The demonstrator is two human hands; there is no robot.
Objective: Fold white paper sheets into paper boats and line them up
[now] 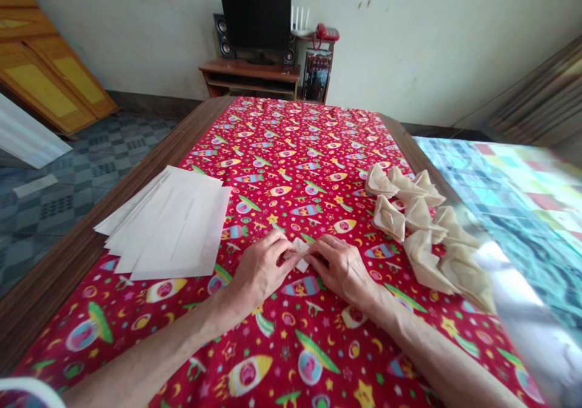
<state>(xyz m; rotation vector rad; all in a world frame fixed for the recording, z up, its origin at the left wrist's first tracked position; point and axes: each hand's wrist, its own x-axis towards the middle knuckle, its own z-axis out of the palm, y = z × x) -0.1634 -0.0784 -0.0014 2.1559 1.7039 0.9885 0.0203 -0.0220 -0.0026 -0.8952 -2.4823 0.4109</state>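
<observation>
Between my two hands is a small folded piece of white paper (301, 254), just above the red patterned cloth (291, 347). My left hand (266, 265) pinches its left side and my right hand (339, 265) pinches its right side, with the fingertips nearly meeting. Parts of the paper are hidden behind the fingers. A fanned stack of flat white paper sheets (177, 226) lies to the left of my left hand. Several folded, pointed cream paper shapes (421, 214) are grouped on the cloth to the right of my right hand.
Brown wooden edges (136, 183) flank the cloth. Beyond the far end stands a desk (250, 68) with a monitor (257, 23), speakers and a red telephone (326, 33). A bed with a patterned cover (509, 202) is at the right, a wooden cabinet (54, 71) at the far left.
</observation>
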